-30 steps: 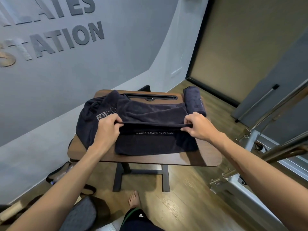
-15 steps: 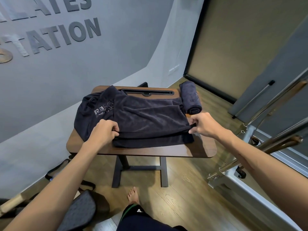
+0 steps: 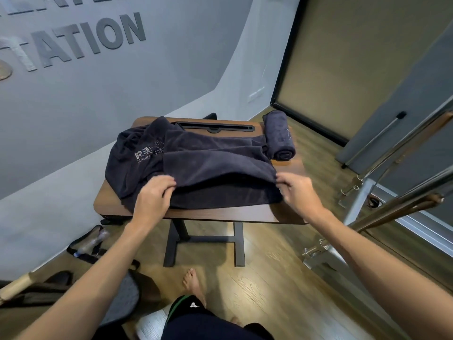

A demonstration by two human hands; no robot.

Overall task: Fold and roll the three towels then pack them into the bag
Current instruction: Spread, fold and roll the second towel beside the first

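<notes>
Towel (image 3: 215, 165), near edge between both grips

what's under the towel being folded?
Both hands, left hand and right hand, lift the dark towel's near edge: its lower layer shows, resting on the table. Anything further beneath is covered.

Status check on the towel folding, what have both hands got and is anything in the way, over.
Left hand and right hand each pinch the near fold of the dark towel. Rolled towel done, far right. Crumpled towel partly underneath, left.
</notes>
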